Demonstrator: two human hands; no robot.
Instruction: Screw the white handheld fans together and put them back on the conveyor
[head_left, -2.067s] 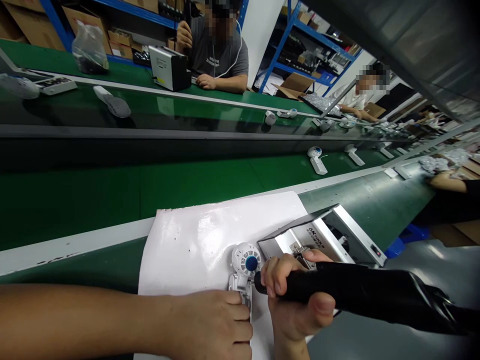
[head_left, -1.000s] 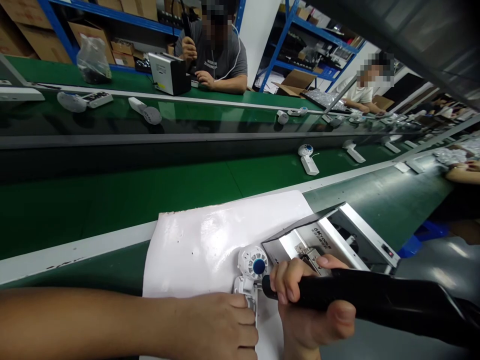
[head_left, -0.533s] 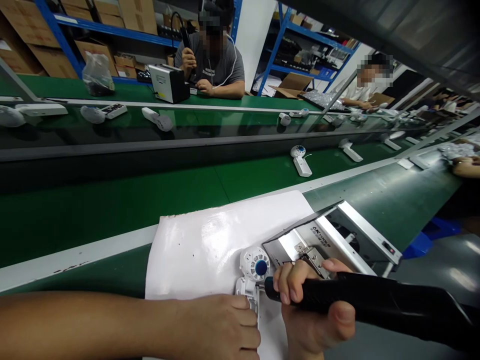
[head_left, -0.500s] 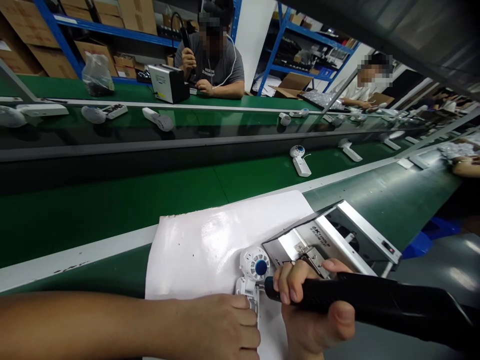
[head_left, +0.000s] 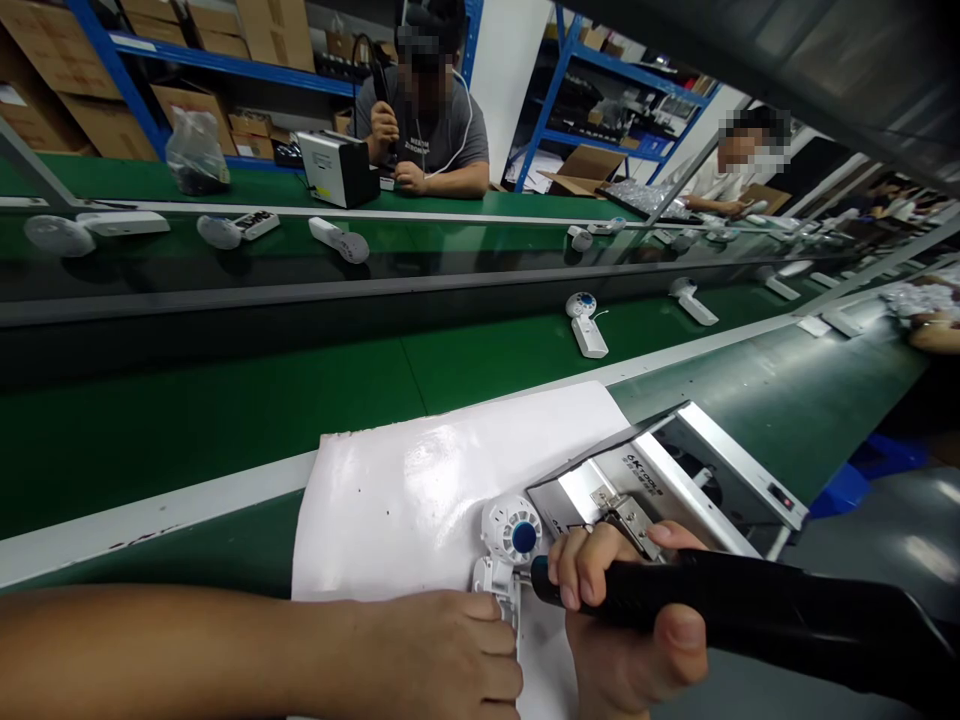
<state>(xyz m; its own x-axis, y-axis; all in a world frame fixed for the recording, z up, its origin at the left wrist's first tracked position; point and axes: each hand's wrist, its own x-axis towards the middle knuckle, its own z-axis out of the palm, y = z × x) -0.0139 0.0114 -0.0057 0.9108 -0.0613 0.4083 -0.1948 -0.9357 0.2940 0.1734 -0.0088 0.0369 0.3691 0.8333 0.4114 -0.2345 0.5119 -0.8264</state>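
Note:
My left hand (head_left: 450,652) is closed over the handle of a white handheld fan (head_left: 495,572), which lies on a glossy white sheet (head_left: 382,520). The fan's round head, with a blue centre, shows beyond my fingers; most of its handle is hidden under them. Wrapped around a black electric screwdriver (head_left: 720,590) is my right hand (head_left: 626,610). The tool lies sideways, its thin bit against or close to the fan's handle just below the head. Right behind my right hand stands a silver and black screw feeder (head_left: 637,480).
Past the sheet, a green conveyor belt (head_left: 315,370) carries white fans, one (head_left: 587,325) fairly near. A farther belt holds several more fans. Across it a person (head_left: 420,130) holds a black tool beside a box-shaped machine (head_left: 337,168). Another person sits at the far right.
Fans on the near belt have shifted left, and those on the far belt right. My hands, the screwdriver and the held fan stay almost in place.

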